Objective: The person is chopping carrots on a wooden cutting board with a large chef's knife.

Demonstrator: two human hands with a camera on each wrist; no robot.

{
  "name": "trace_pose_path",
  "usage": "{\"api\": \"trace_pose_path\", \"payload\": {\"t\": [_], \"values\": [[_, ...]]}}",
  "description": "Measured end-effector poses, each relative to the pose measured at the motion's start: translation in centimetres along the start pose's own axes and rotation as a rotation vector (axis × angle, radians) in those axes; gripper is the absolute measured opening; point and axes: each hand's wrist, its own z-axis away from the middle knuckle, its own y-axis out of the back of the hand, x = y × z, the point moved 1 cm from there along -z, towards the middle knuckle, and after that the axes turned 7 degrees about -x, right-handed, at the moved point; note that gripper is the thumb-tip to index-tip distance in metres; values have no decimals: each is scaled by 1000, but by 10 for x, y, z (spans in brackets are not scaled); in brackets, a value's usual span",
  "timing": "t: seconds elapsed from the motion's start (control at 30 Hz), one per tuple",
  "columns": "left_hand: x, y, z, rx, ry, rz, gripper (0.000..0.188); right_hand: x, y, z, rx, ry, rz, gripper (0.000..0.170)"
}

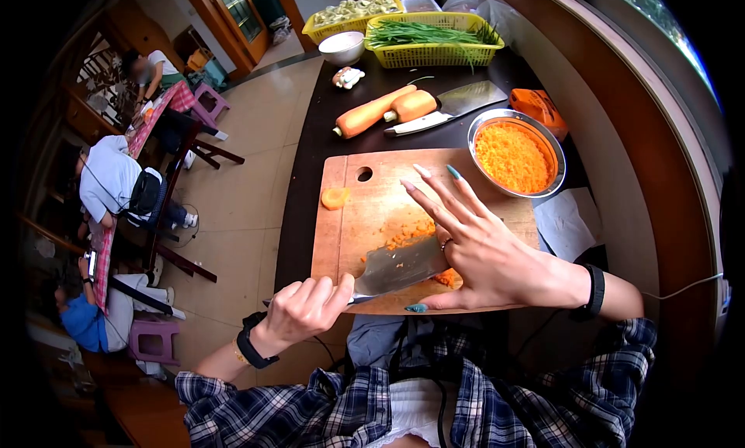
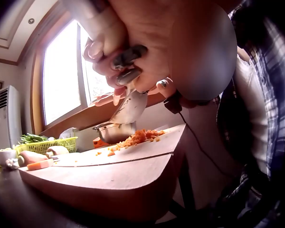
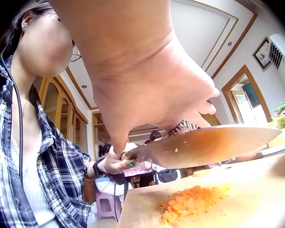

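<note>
You grip the cleaver (image 1: 400,266) in your left hand (image 1: 309,304), its blade reaching your spread-fingered right hand (image 1: 493,254), above chopped carrot (image 1: 411,232) on the board (image 1: 396,168).

A white bowl (image 1: 342,50) stands beside a yellow basket (image 1: 431,57).

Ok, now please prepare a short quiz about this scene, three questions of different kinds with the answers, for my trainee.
1. Which hand grips the handle of the cleaver?
2. True or false: a second knife lies beside the carrots.
3. Fill the gap: the metal bowl is filled with ____.

Key:
1. The left hand.
2. True.
3. Chopped carrot.
</note>
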Motion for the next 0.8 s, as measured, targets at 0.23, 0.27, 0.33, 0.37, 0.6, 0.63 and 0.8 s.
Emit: {"api": "trace_pose_path", "payload": {"t": [0.23, 0.27, 0.33, 0.37, 0.6, 0.63, 0.8], "values": [[2, 1, -7, -9, -12, -35, 18, -5, -8, -9, 55, 96, -65, 74], [3, 3, -9, -9, -11, -35, 18, -6, -10, -11, 66, 114, -68, 75], [5, 6, -13, 8, -19, -26, 17, -8, -14, -14, 72, 128, -96, 75], [6, 6, -15, 8, -18, -27, 17, -9, -14, -15, 81, 140, -122, 76], [12, 6, -24, 35, -79, -59, 14, -11, -13, -22, -50, 128, -158, 80], [12, 6, -24, 33, -91, -69, 14, -12, -15, -24, -17, 155, -176, 80], [14, 7, -28, 31, -102, -53, 14, -10, -8, -23, -74, 167, -244, 80]]}}
